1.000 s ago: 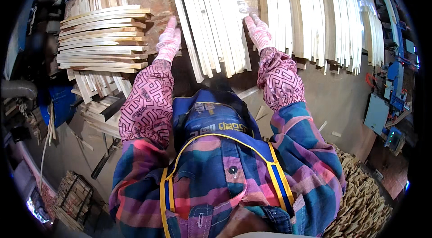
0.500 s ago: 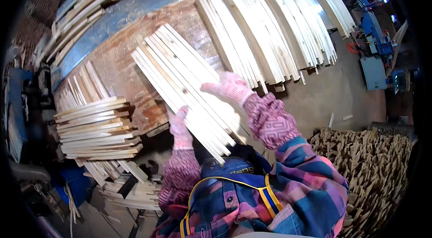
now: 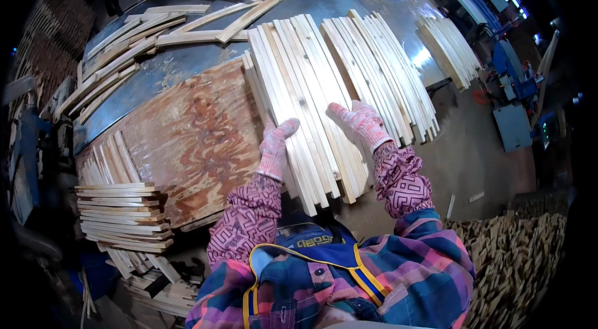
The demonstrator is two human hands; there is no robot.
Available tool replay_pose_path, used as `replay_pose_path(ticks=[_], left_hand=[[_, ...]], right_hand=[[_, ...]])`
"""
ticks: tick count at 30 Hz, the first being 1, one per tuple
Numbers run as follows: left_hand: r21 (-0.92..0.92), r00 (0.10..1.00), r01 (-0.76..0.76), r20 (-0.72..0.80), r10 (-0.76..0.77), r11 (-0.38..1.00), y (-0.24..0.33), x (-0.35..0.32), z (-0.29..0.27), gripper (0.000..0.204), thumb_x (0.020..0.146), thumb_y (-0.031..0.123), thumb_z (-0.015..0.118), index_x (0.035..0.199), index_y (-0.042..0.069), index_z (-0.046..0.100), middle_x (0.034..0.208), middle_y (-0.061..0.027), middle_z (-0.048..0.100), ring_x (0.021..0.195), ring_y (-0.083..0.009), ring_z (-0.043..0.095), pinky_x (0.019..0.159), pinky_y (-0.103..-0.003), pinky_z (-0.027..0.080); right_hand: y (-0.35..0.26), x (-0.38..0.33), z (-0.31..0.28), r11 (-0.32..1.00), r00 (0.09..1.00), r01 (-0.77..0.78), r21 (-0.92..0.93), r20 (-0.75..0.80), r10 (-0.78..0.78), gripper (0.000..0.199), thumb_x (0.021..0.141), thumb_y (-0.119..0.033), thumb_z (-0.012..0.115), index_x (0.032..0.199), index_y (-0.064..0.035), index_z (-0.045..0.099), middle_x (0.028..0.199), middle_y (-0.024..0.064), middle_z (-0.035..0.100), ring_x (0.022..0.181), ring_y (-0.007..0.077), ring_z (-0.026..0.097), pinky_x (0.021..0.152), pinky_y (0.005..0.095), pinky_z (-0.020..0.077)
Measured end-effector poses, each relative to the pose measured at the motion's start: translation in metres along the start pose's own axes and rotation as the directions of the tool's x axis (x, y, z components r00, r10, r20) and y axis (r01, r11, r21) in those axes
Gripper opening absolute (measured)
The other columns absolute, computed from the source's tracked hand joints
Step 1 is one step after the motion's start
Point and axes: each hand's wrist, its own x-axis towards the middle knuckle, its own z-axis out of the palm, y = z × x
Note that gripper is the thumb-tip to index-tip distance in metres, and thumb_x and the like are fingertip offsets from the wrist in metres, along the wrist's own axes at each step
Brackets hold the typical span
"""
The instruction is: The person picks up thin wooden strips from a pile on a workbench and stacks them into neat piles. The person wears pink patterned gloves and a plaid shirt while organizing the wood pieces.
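Two gloved hands, left (image 3: 275, 145) and right (image 3: 360, 122), lay spread flat on a fan of slats (image 3: 305, 105) overhanging the table's (image 3: 187, 136) near edge. A careless push could have tipped the slats off it.

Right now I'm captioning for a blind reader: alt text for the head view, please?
Two gloved hands, left hand and right hand, press on a fanned bundle of pale wooden slats over a plywood sheet; more slat stacks lie around.
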Motion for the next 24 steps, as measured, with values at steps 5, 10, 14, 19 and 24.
replay_pose_path(ticks=[5,10,14,19,24], left_hand=[[0.033,0.977,0.115,-0.182,-0.107,0.993,-0.018,0.063,0.024,0.043,0.085,0.012,0.069,0.124,-0.005,0.061,0.112,-0.0121,0.069,0.105,-0.0237,0.067,0.097,-0.037,0.054],[0.286,0.966,0.117,-0.254,-0.042,0.951,-0.064,0.084,0.020,0.099,0.079,0.011,0.077,0.157,-0.001,0.018,0.128,-0.0190,0.061,0.119,-0.0250,0.059,0.111,-0.037,0.039],[0.526,0.949,0.259,-0.295,-0.112,0.810,-0.049,0.085,0.026,0.125,0.072,0.023,0.087,0.161,0.000,0.002,0.141,-0.0232,0.052,0.131,-0.0293,0.051,0.117,-0.039,0.031],[0.617,0.949,0.312,-0.238,-0.207,0.722,-0.032,0.087,0.022,0.129,0.068,0.035,0.092,0.158,-0.005,0.009,0.151,-0.0285,0.044,0.142,-0.0360,0.041,0.121,-0.039,0.026],[0.129,0.946,0.272,-0.217,-0.240,0.954,-0.007,0.050,0.036,0.127,0.070,0.016,0.089,0.155,-0.013,0.001,0.136,-0.0278,0.058,0.139,-0.0331,0.044,0.123,-0.039,0.017]], right_hand=[[0.000,0.043,-0.031,0.997,0.997,0.071,-0.016,-0.020,-0.072,0.098,0.088,-0.063,0.066,0.153,0.0016,0.034,0.153,0.0227,0.043,0.143,0.0338,0.042,0.118,0.0397,0.0365],[0.030,0.075,-0.036,0.932,0.946,0.267,-0.245,-0.119,-0.302,0.083,0.088,-0.054,0.069,0.155,-0.0141,0.040,0.151,0.0196,0.045,0.137,0.0329,0.049,0.112,0.0395,0.0429],[0.044,0.088,-0.027,0.811,0.851,0.428,-0.398,-0.126,-0.510,0.085,0.092,-0.060,0.057,0.157,-0.0100,0.033,0.159,0.0222,0.033,0.147,0.0359,0.034,0.121,0.0434,0.0280],[0.048,0.098,0.007,0.652,0.717,0.487,-0.581,-0.160,-0.679,0.085,0.096,-0.060,0.048,0.155,-0.0017,0.030,0.159,0.0261,0.029,0.151,0.0410,0.022,0.124,0.0496,0.0139],[0.054,0.104,0.011,0.638,0.699,0.497,-0.589,-0.165,-0.696,0.086,0.096,-0.062,0.046,0.155,-0.0014,0.031,0.159,0.0266,0.030,0.150,0.0407,0.023,0.125,0.0496,0.0125]])
